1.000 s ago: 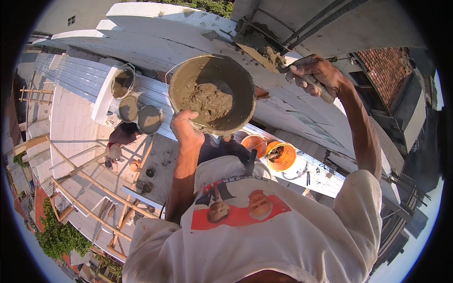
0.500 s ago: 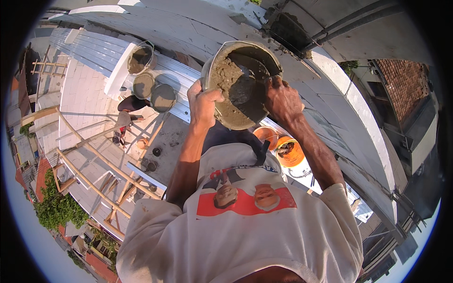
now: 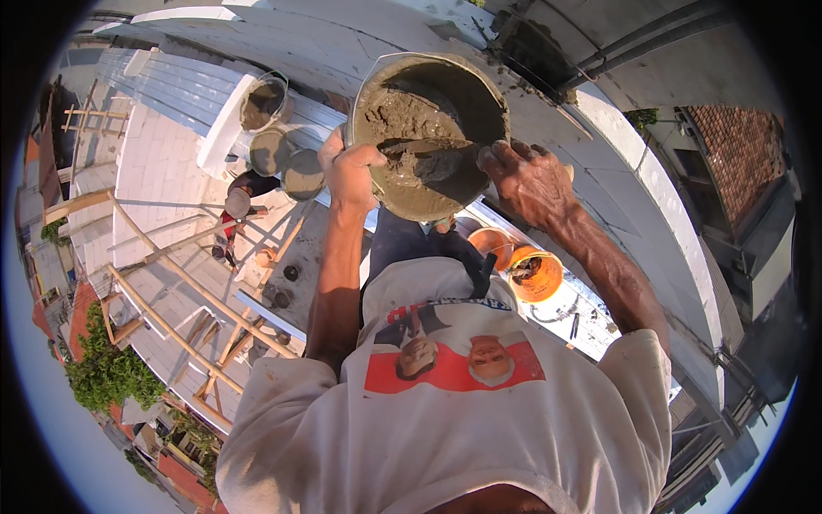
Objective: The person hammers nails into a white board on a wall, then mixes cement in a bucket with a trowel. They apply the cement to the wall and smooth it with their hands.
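A bucket (image 3: pixel 486 107) of wet grey-brown mortar (image 3: pixel 398 116) is held up in front of my chest, its mouth turned toward me. My left hand (image 3: pixel 349 171) grips the left side of its rim, the thumb over the edge. Closed round a handle at the right rim is my right hand (image 3: pixel 529 182); the pale handle end pokes out beyond the fist. From that fist a trowel (image 3: pixel 428 161), its blade smeared with mortar, reaches across the inside of the bucket. Its blade is partly sunk in the mix, so its full shape is hidden.
Three more mortar buckets (image 3: pixel 303 174) stand to the left by a ribbed metal sheet (image 3: pixel 171 86). An orange bucket (image 3: pixel 537 276) with things inside sits below right. Another person (image 3: pixel 237 206) is lower down at left, near wooden poles (image 3: pixel 188 278). A pale block wall (image 3: pixel 634 197) runs along the right.
The bucket has shifted slightly left and up in view. The trowel blade has turned and now lies across the middle with mortar on it. My right hand has moved a little lower.
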The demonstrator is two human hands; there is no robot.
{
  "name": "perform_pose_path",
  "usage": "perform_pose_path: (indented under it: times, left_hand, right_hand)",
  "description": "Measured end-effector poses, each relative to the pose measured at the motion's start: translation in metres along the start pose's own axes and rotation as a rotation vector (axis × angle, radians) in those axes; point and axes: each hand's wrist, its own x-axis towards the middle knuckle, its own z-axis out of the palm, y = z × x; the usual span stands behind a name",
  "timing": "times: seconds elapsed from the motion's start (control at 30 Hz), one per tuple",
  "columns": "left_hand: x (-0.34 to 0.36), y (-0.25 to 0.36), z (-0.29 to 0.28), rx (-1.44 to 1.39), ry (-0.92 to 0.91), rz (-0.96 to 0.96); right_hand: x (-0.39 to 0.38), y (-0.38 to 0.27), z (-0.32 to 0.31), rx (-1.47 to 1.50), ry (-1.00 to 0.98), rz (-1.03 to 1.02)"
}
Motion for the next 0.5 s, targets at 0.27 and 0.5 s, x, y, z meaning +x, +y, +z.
perform_pose_path:
  times: [0.27,0.5]
  left_hand:
    - [-0.014,-0.013,0.021,0.046,0.005,0.269]
    - [-0.017,-0.001,0.023,0.022,-0.06,0.24]
  right_hand:
    - [0.034,-0.014,-0.003,0.095,-0.3,0.448]
    - [0.032,0.014,-0.007,0.349,-0.436,0.356]
